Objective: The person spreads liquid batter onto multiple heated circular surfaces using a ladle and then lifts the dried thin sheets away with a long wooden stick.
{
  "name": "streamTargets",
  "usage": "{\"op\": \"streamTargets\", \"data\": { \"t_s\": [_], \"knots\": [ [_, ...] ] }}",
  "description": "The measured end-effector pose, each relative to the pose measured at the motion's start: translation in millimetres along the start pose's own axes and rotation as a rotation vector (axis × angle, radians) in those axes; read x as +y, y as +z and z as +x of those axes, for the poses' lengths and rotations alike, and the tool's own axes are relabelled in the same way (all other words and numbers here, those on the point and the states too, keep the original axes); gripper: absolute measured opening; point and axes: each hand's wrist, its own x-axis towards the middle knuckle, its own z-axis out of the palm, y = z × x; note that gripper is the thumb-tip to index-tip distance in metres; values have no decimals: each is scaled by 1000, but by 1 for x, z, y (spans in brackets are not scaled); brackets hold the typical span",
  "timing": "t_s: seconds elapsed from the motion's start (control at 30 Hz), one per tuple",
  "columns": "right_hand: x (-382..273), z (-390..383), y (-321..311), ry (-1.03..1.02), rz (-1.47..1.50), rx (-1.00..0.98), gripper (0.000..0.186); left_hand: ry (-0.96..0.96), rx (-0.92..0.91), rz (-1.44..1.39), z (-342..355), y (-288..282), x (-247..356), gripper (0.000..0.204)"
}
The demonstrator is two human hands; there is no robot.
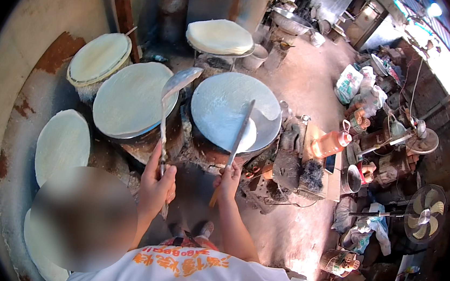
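Ladle of grey metal (183, 78), gripped by the left hand's (156, 187) fingers, hangs between two round, white-coated griddles (266, 136); right-hand (228, 184) fingers clasp one slim, wooden-ended stick (242, 128). One orange bottle (332, 145) and one black-caged fan (425, 215) stand right.

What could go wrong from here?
1. Drips: the left hand holds the ladle with its bowl by the pancake edge, so drips might land there.
2. Burn: the bare right hand, gripping the stick, is close to the right griddle's near rim, possibly hot.
3. Knock: the bottle stands near the phone and might topple.
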Motion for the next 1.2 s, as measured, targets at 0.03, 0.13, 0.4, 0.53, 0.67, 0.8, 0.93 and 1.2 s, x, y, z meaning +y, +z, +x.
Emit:
{"op": "streamTargets", "data": {
  "t_s": [0.03,0.13,0.4,0.53,0.67,0.8,0.93,1.2],
  "knots": [
    [-14,15,-1,-67,0,81,28,12,2,25,-1,0,-4,64],
    [-29,36,11,-155,100,155,26,36,8,38,1,2,-6,63],
    [-43,-20,-111,85,-352,-93,35,-13,-33,52,2,11,-17,63],
    [-104,59,-113,74,-390,-107,37,-76,-46,84,13,39,-24,63],
    [-135,102,-96,-52,-442,-131,36,-75,-37,104,27,72,-36,63],
    [-107,43,-110,228,-579,-430,33,-58,-43,117,43,78,-40,63],
    [-148,62,-169,233,-484,-166,35,-41,-78,106,63,110,-52,62],
    [-143,67,-145,90,-779,-581,31,-64,-12,162,80,130,-59,62]
  ]
}}
